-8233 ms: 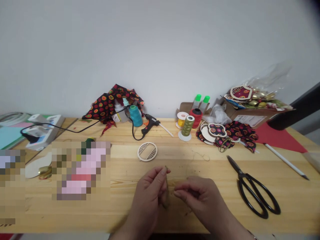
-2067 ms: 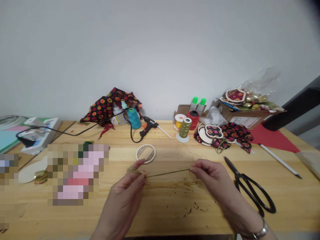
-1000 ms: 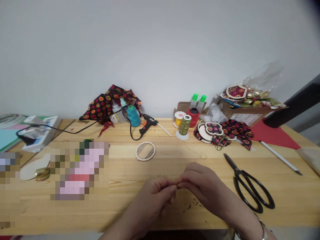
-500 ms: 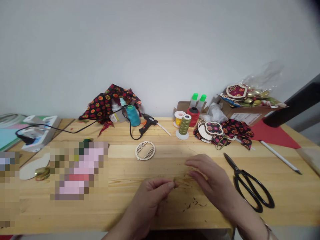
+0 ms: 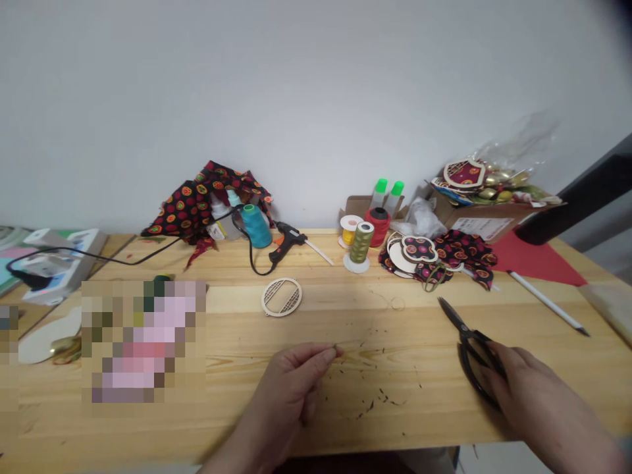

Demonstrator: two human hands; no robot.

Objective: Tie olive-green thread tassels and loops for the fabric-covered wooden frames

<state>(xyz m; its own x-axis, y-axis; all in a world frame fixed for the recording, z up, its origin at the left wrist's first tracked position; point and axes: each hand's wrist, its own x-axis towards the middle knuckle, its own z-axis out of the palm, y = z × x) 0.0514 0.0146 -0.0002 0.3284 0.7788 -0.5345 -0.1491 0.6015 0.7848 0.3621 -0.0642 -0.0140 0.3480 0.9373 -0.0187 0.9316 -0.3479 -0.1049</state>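
Observation:
My left hand (image 5: 295,380) rests low on the wooden table (image 5: 237,329), thumb and fingers pinched on a small olive-green thread bundle (image 5: 338,348) whose tip just shows past the fingertips. My right hand (image 5: 530,392) lies at the right over the handles of the black scissors (image 5: 461,329). Its fingers curl onto the handles and hide them, while the blades point away toward the far left. Small dark thread clippings (image 5: 380,395) are scattered on the wood between the hands.
A round wooden lattice disc (image 5: 281,297) lies beyond my left hand. At the back are a glue gun (image 5: 286,237), teal, olive, red and yellow thread spools, patterned fabric (image 5: 197,201), fabric-covered ornaments (image 5: 419,253) and a cardboard box. A white pencil (image 5: 546,301) lies far right.
My right hand left the thread bundle and swung right onto the scissors' handles. The left hand keeps its pinch on the bundle. The view shifted slightly right.

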